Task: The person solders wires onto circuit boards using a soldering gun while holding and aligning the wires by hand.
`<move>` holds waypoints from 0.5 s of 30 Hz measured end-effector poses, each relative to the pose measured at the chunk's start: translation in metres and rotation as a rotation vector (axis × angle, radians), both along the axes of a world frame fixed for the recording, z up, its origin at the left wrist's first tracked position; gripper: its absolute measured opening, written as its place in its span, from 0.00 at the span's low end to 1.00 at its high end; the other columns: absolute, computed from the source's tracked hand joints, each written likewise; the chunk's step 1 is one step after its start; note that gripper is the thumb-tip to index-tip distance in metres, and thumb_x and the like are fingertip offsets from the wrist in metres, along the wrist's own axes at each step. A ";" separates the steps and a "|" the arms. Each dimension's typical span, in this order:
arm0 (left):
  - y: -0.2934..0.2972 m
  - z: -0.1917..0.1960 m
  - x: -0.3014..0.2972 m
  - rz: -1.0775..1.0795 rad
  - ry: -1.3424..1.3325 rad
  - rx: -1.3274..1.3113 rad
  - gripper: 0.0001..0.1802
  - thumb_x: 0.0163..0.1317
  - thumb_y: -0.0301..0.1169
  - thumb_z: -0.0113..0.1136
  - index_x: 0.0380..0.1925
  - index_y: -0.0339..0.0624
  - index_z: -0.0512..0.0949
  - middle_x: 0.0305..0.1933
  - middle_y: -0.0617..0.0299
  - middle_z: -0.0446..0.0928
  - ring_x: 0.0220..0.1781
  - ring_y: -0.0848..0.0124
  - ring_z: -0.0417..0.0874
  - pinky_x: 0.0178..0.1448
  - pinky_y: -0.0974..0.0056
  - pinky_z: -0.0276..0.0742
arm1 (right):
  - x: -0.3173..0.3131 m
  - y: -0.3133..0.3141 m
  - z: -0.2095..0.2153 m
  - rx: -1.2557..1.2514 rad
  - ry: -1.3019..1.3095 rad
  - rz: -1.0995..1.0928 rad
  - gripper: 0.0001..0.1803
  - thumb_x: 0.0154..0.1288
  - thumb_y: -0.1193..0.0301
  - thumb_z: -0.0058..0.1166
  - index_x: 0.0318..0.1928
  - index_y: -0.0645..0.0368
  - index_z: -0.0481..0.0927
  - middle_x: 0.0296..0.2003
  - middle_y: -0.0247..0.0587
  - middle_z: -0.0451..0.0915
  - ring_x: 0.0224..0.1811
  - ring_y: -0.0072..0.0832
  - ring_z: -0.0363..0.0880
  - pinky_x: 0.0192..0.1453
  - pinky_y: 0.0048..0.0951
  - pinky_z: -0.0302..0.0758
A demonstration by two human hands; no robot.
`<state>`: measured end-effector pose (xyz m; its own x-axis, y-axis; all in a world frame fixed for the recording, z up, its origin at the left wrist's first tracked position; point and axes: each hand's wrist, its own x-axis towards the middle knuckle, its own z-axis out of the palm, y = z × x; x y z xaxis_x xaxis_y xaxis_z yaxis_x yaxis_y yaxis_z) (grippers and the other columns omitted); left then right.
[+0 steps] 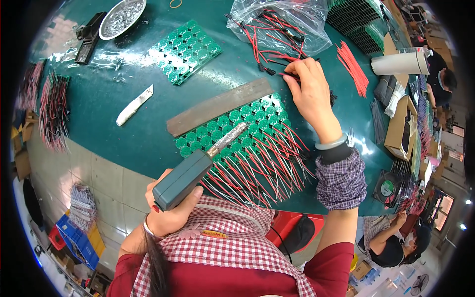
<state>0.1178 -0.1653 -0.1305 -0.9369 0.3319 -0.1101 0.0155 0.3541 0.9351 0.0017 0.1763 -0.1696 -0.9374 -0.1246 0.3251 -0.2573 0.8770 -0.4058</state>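
A red-and-black wire lead [289,75] lies pinched at the fingertips [296,73] of the right hand [309,94], at the mouth of a clear plastic bag [282,22] holding more of the same leads. Its long axis runs out leftward and away from the fingers, toward the tangle spilling from the bag. The right hand is far the nearer of the two; the left hand [170,208] sits close to the body, closed around the grey handle of a soldering iron [198,166], whose metal tip rests over the near panel of green circuit boards [237,131]. That panel lies just below the right wrist, its soldered red and white wires [257,171] fanning back toward the person. Beyond it, a flat metal bar [220,105] lies slantwise on the green worktop [123,143], with a second green panel [185,49] farther off to the left. How many leads the fingers pinch is hard to tell: the knuckles cover the grip, and the connector ends blur into the pile.
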 end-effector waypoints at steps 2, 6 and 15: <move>-0.001 0.001 0.002 0.044 -0.065 0.029 0.13 0.54 0.21 0.68 0.42 0.34 0.82 0.33 0.57 0.81 0.29 0.67 0.82 0.33 0.66 0.76 | -0.005 -0.004 -0.001 0.089 -0.025 0.020 0.09 0.57 0.79 0.62 0.37 0.59 0.76 0.37 0.42 0.74 0.42 0.42 0.74 0.46 0.39 0.73; -0.003 0.003 -0.001 0.045 -0.024 -0.001 0.13 0.54 0.21 0.69 0.41 0.34 0.82 0.34 0.57 0.81 0.30 0.66 0.82 0.34 0.65 0.76 | 0.001 -0.003 0.004 -0.122 0.074 -0.032 0.07 0.61 0.81 0.58 0.38 0.60 0.75 0.36 0.44 0.75 0.39 0.41 0.75 0.45 0.37 0.74; -0.014 -0.002 0.005 0.043 0.008 -0.029 0.14 0.54 0.24 0.69 0.42 0.35 0.82 0.34 0.57 0.81 0.30 0.64 0.82 0.34 0.64 0.76 | 0.089 -0.074 0.039 -0.120 0.077 0.061 0.14 0.50 0.86 0.62 0.39 0.62 0.84 0.31 0.42 0.79 0.32 0.37 0.79 0.34 0.34 0.76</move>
<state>0.1225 -0.1790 -0.1325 -0.9511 0.2883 -0.1112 0.0077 0.3818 0.9242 0.0904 0.1020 -0.1302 -0.9009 -0.1364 0.4120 -0.3432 0.8050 -0.4839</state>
